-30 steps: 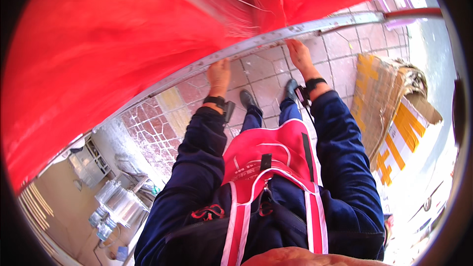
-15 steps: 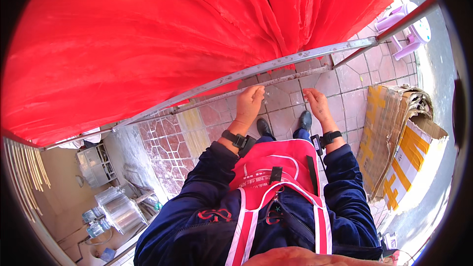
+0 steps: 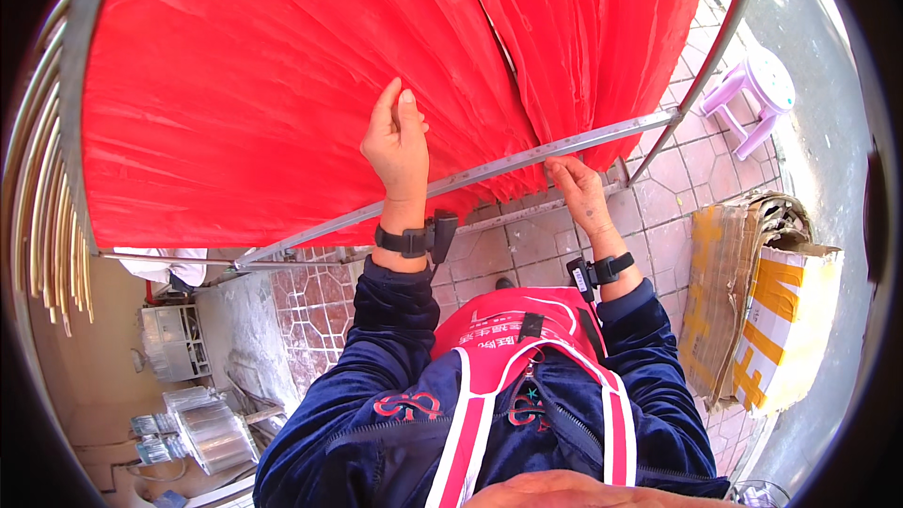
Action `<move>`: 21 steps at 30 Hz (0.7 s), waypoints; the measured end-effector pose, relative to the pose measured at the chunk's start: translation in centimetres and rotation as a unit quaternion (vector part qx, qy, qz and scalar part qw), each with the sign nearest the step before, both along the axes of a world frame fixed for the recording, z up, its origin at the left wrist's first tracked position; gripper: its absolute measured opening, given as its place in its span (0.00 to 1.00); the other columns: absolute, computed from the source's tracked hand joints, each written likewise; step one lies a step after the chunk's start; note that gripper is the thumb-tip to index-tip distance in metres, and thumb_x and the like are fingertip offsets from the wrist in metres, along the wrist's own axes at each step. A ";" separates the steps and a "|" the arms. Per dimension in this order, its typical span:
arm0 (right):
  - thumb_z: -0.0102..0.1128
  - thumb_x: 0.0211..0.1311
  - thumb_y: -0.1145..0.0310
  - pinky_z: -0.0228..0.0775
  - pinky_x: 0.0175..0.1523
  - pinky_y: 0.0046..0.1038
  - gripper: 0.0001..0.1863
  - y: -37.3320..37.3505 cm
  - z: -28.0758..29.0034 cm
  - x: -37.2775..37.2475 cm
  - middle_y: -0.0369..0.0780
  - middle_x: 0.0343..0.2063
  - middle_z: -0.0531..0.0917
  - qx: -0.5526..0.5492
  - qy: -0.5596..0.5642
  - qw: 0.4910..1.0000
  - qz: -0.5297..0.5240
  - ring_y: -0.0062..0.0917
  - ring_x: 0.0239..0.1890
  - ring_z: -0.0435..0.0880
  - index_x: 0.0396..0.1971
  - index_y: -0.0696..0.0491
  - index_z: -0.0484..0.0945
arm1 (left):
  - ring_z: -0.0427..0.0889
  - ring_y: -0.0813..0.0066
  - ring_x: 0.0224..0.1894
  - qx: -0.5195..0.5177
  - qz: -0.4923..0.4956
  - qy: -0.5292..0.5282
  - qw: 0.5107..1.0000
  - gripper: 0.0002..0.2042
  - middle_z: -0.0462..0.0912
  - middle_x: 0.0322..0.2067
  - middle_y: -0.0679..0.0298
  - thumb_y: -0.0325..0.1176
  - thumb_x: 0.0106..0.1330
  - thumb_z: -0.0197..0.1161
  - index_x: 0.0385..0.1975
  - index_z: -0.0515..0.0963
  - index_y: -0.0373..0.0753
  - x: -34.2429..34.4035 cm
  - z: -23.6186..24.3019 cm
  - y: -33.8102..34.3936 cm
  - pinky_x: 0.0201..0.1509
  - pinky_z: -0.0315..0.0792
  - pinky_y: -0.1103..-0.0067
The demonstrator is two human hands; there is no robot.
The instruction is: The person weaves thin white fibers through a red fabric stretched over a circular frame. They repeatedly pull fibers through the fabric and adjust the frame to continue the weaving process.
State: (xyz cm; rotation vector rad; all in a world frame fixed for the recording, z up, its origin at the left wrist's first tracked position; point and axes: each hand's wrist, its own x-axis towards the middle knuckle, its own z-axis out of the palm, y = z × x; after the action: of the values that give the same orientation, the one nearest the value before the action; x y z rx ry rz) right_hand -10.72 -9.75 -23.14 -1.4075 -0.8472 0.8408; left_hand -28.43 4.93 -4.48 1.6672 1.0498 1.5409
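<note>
A large sheet of red fabric lies in gathered folds over a metal frame, with a long dark slit between two lengths. My left hand is raised over the fabric, beyond the frame's near rail. Its thumb and index finger point up with their tips close together and the other fingers curled; anything between them is too small to make out. My right hand is at the near side of the rail, right of the middle. Its fingers are bent together close to the fabric's lower edge, and their tips are partly hidden.
Flattened cardboard boxes with yellow tape stand on the right. A pale purple stool is beyond them on the paving. Several thin rods hang at the far left. A silvery cylindrical object is at the lower left.
Both hands have moved forward: the left rises over the fabric past the rail, the right comes up to the rail. The view has shifted, and the frame's left side now shows.
</note>
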 end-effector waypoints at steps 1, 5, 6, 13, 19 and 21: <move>0.56 0.71 0.67 0.72 0.47 0.21 0.13 0.2 1.4 -0.3 0.35 0.36 0.85 0.016 -0.003 1.000 -0.002 0.16 0.40 0.80 0.46 0.59 0.82 | 0.74 0.86 0.21 0.008 0.011 0.026 1.000 0.13 0.75 0.19 0.70 0.31 0.68 0.63 0.49 0.81 0.33 -0.1 1.0 0.2 0.26 0.73 0.85; 0.59 0.68 0.68 0.73 0.47 0.24 0.11 0.6 5.9 -1.0 0.41 0.36 0.86 0.069 -0.026 0.997 -0.009 0.21 0.40 0.83 0.44 0.59 0.82 | 0.73 0.83 0.19 0.083 0.078 0.111 0.987 0.15 0.74 0.15 0.68 0.35 0.65 0.67 0.47 0.81 0.33 -1.0 4.6 2.1 0.24 0.70 0.80; 0.59 0.67 0.68 0.73 0.47 0.25 0.11 0.7 6.8 -1.2 0.44 0.36 0.87 0.072 -0.028 0.997 -0.011 0.24 0.41 0.84 0.43 0.59 0.82 | 0.74 0.81 0.19 0.081 0.086 0.120 0.986 0.16 0.74 0.15 0.67 0.37 0.64 0.68 0.46 0.81 0.33 -1.0 5.1 2.6 0.24 0.70 0.78; 0.61 0.66 0.71 0.73 0.45 0.23 0.09 2.5 14.9 -3.7 0.41 0.35 0.85 0.154 -0.099 0.983 0.011 0.22 0.39 0.83 0.42 0.58 0.83 | 0.81 0.48 0.26 0.106 0.116 0.267 0.951 0.18 0.80 0.19 0.52 0.49 0.64 0.62 0.30 0.81 0.38 -1.3 8.1 5.1 0.31 0.72 0.58; 0.60 0.67 0.71 0.72 0.50 0.22 0.09 5.1 20.9 -5.5 0.40 0.43 0.83 0.228 -0.214 0.950 0.010 0.22 0.45 0.81 0.44 0.56 0.83 | 0.79 0.42 0.28 0.134 0.105 0.259 0.951 0.17 0.79 0.21 0.49 0.46 0.65 0.60 0.23 0.76 0.37 -3.9 8.9 5.3 0.32 0.71 0.55; 0.60 0.67 0.71 0.72 0.51 0.22 0.09 5.6 22.1 -6.0 0.41 0.45 0.82 0.219 -0.231 0.948 -0.007 0.24 0.47 0.81 0.44 0.56 0.83 | 0.79 0.42 0.28 0.144 0.110 0.260 0.948 0.17 0.79 0.21 0.48 0.45 0.65 0.60 0.23 0.76 0.37 -5.3 9.5 5.7 0.32 0.71 0.55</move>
State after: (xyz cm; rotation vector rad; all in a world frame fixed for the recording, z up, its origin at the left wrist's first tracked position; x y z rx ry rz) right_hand -16.75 -4.19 -1.02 -1.2187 -1.2897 0.2750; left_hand -33.70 10.61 4.98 2.3100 1.3651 1.4762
